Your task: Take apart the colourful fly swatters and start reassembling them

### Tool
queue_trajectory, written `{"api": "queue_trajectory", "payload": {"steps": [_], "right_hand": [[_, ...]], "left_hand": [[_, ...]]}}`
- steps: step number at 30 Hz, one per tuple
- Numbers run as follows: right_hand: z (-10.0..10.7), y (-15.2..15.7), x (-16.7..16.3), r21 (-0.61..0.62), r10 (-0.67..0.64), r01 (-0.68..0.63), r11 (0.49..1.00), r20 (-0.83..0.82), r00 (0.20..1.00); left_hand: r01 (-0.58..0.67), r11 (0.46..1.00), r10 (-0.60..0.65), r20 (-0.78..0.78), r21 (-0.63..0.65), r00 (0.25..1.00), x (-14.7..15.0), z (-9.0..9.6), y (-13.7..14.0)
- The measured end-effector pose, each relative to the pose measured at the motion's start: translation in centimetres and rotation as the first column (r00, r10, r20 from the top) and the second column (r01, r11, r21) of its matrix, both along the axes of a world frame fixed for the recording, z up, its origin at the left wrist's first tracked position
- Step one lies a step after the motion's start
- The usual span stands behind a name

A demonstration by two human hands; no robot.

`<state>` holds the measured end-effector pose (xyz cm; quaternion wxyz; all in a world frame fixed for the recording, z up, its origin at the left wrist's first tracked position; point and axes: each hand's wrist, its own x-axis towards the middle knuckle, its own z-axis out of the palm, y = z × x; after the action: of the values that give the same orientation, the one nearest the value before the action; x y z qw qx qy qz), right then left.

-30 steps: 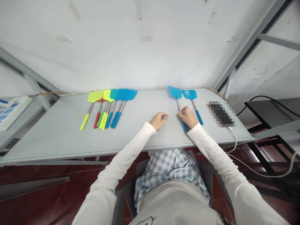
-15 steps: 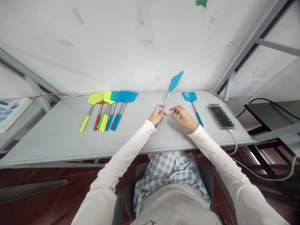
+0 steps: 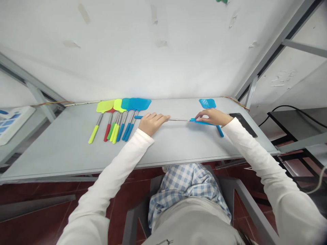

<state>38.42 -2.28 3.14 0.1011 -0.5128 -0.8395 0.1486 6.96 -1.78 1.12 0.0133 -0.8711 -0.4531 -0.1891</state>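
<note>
A blue fly swatter [image 3: 178, 119] with a metal rod lies level across the space between my hands, just above the table. Wrapped round its handle end is my left hand [image 3: 151, 123]. My right hand [image 3: 213, 117] pinches the swatter near where the rod meets the blue head, which points right and is seen nearly edge-on. Behind my right hand another blue fly swatter [image 3: 207, 103] lies on the table, its rod hidden and its handle end showing below the hand. To the left lie several fly swatters [image 3: 139, 103] with blue, green, red and yellow handles, heads overlapping.
The grey table [image 3: 63, 149] backs onto a white wall [image 3: 163, 68] with tape scraps. A dark phone [image 3: 244, 124] lies at the right, partly behind my right sleeve. Metal frame posts [image 3: 251, 93] stand at both sides. A black stool [image 3: 293, 126] is beyond the right end.
The held swatter has turned from pointing up and away to lying level, head to the right. My left hand moved left; my right hand moved right and took hold near the head.
</note>
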Motion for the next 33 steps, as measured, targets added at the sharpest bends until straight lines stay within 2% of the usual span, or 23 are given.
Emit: {"api": "queue_trajectory", "payload": {"steps": [3, 6, 9, 12, 14, 16, 18, 20, 27, 30, 33], "right_hand": [[0.5, -0.7, 0.0, -0.203, -0.029, 0.006, 0.979, -0.109, 0.994], [1.3, -1.9, 0.0, -0.291, -0.027, -0.015, 0.957, -0.140, 0.990], [1.6, -2.4, 0.5, -0.278, -0.018, -0.043, 0.960, -0.215, 0.976], [0.8, -1.9, 1.1, -0.231, -0.091, 0.012, 0.973, -0.332, 0.939], [-0.4, -1.1, 1.2, -0.233, -0.196, 0.090, 0.968, -0.484, 0.853], [-1.6, -0.4, 1.0, -0.243, -0.285, 0.161, 0.957, -0.668, 0.688], [-2.5, 0.3, 0.7, -0.242, -0.310, 0.196, 0.950, -0.790, 0.529], [-3.0, 0.7, 0.2, -0.242, -0.314, 0.212, 0.947, -0.835, 0.452], [-3.9, 0.9, -1.8, -0.259, -0.337, 0.234, 0.937, -0.846, 0.414], [-4.1, 0.4, -2.3, -0.270, -0.338, 0.216, 0.938, -0.845, 0.414], [-3.5, 0.1, -1.6, -0.305, -0.368, 0.212, 0.929, -0.833, 0.412]], "left_hand": [[-0.028, 1.000, 0.028, -0.005, 0.006, 1.000, -1.2, -0.1, 0.4], [-0.135, 0.990, 0.135, -0.019, 0.028, 0.991, -2.6, -0.4, 1.1], [-0.234, 0.972, 0.235, -0.038, 0.025, 0.971, -3.7, -1.2, 1.8], [-0.229, 0.973, 0.228, -0.103, 0.001, 0.968, -4.0, -2.1, 2.0], [-0.186, 0.983, 0.185, -0.165, 0.011, 0.969, -3.6, -2.6, 2.1], [-0.150, 0.988, 0.155, -0.211, 0.039, 0.965, -2.9, -2.9, 2.2], [-0.129, 0.990, 0.139, -0.238, 0.058, 0.961, -2.2, -2.8, 2.3], [-0.124, 0.990, 0.138, -0.269, 0.069, 0.953, -1.6, -2.4, 2.5], [-0.097, 0.994, 0.107, -0.419, 0.046, 0.901, 0.5, -0.2, 1.9], [-0.093, 0.995, 0.093, -0.408, 0.019, 0.908, 1.2, 0.1, 1.5], [-0.085, 0.996, 0.068, -0.308, -0.042, 0.949, 1.6, -0.2, 1.1]]}}
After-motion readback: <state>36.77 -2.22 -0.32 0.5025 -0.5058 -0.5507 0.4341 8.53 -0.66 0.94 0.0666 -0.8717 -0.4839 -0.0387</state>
